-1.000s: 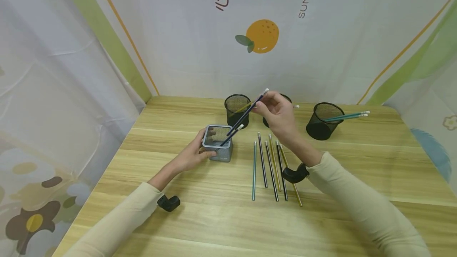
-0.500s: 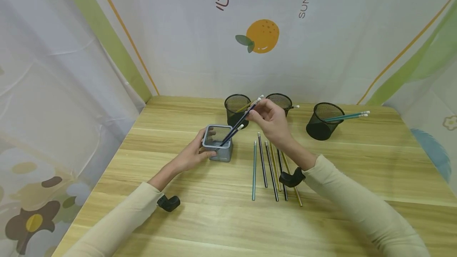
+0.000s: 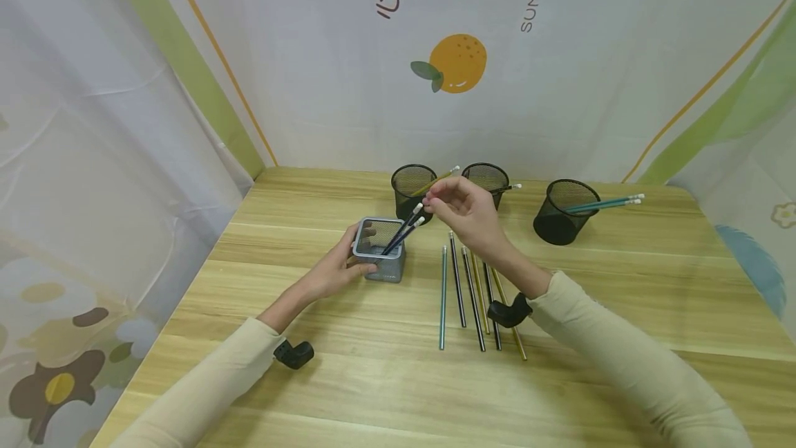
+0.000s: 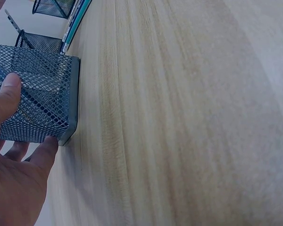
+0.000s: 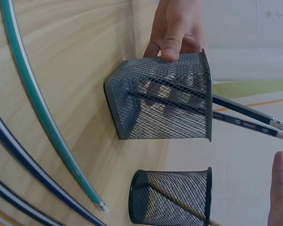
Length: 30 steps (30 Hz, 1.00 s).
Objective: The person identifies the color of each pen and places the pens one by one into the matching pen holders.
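My left hand (image 3: pixel 332 269) grips the grey square mesh pencil holder (image 3: pixel 387 269) on its left side. In the left wrist view, the thumb lies along the mesh wall (image 4: pixel 42 94) and the other fingers reach beneath. Two dark blue pencils (image 5: pixel 247 111) lean inside the holder, their white eraser ends sticking out past the rim. Just above those ends is my right hand (image 3: pixel 469 216), its fingers relaxed and bent with nothing between them. Its fingertips (image 5: pixel 279 176) show at the edge of the right wrist view, apart from the pencils.
Behind stand three round black mesh cups: the left cup (image 3: pixel 405 207) with a gold pencil, the middle cup (image 3: pixel 494 175) with a black one, the right cup (image 3: pixel 553 227) with two teal ones. Several loose pencils, including a teal pencil (image 3: pixel 443 303), lie on the wooden table (image 3: pixel 373 379).
My right hand lowered a dark blue pencil toward the grey holder, then let go of it. The pencil dropped in beside the other one. My left hand stayed still.
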Motion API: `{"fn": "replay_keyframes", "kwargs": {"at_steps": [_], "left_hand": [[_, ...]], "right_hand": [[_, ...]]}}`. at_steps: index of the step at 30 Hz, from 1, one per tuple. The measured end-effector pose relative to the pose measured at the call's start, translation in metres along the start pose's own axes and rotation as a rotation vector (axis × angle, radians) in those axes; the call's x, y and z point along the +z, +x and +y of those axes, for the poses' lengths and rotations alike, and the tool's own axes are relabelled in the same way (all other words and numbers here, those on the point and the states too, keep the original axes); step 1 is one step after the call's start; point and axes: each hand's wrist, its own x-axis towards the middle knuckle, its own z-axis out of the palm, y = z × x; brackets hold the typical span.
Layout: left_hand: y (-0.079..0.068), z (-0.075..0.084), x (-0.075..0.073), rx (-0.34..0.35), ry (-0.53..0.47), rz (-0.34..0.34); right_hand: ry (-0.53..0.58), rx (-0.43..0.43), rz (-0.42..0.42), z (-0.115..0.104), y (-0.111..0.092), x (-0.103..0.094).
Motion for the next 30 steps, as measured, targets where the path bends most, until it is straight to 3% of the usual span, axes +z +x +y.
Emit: {"fn": "replay_keyframes", "kwargs": {"at_steps": [13,30], "left_hand": [[0.000,0.000,0.000,0.001,0.012,0.003],[-0.001,0.001,0.000,-0.009,0.009,-0.004]], "right_hand": [[0.018,0.028,0.004,-0.007,-0.003,-0.014],[-0.058,0.158,-0.057,-0.007,-0.022,-0.038]]}}
